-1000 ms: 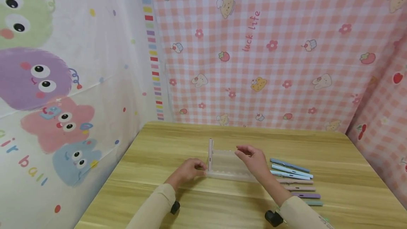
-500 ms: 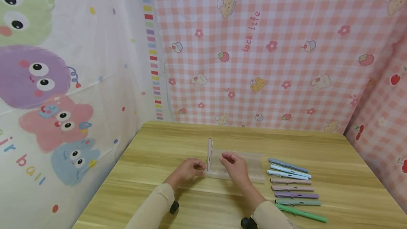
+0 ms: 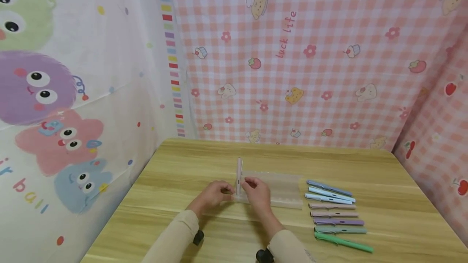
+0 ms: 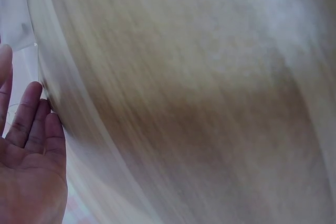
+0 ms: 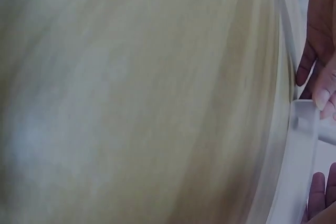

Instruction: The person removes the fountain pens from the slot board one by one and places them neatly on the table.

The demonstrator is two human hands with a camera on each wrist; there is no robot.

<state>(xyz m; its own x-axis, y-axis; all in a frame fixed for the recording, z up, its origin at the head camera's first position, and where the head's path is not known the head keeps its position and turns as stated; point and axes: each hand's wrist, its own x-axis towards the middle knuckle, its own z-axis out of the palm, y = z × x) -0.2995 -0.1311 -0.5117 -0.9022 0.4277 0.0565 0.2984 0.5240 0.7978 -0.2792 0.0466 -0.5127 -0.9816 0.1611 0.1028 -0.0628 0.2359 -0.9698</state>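
A clear plastic pen stand (image 3: 285, 190) is on the wooden table, with a pale pink pen (image 3: 239, 180) upright at its left end. My left hand (image 3: 213, 193) is at that end. In the right wrist view its thumb (image 5: 326, 85) lies on the corner of the stand, with a fingertip close by. My right hand (image 3: 257, 194) reaches over the stand, thumb and forefinger close together beside the upright pen. Whether they touch the pen is hard to tell. Loosely bent fingers (image 5: 317, 195) of the right hand show at the right wrist view's lower edge.
Several capped pens lie in a column right of the stand, among them a dark blue pen (image 3: 329, 188), a purple pen (image 3: 339, 222) and a green pen (image 3: 343, 242). A checked cloth (image 3: 292, 72) hangs behind the table (image 3: 204, 157), and a white printed cloth (image 3: 120, 72) at left.
My right hand has moved left across the stand, from its right half to beside the upright pen, uncovering the pens at right. The left hand has stayed at the stand's left end.
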